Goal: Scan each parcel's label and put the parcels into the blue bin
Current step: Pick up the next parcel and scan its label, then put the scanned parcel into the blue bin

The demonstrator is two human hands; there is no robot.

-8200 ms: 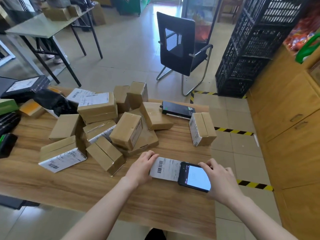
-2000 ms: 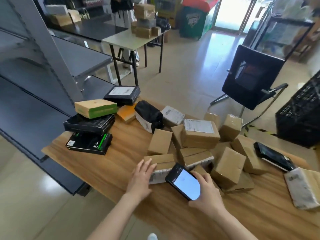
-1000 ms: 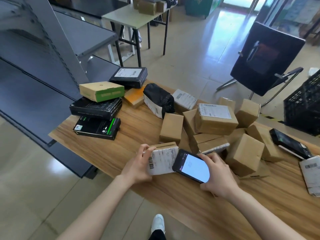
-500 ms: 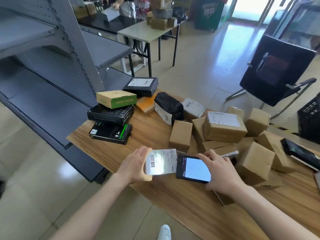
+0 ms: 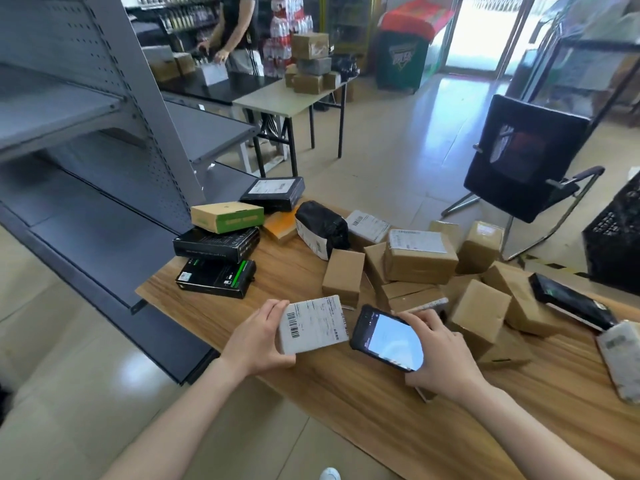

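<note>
White-labelled parcel [image 5: 313,329], small: we judge it light and stiff, best taken by its side edges. Our left hand [image 5: 258,341] grips it over the table [image 5: 381,410]; our right hand [image 5: 440,355] clasps the phone [image 5: 388,337] just beside.

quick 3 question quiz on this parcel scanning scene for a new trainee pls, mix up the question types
1. Multiple choice: what does the right hand hold? A) a phone with its screen lit B) a tape dispenser C) a marker pen
2. True or false: the labelled parcel gripped by the left hand has its barcode facing the camera.
3. Fill the gap: the green-and-tan box sits on a ___ box at the far left corner of the wooden table.
Key: 1 A; 2 true; 3 black.
</note>
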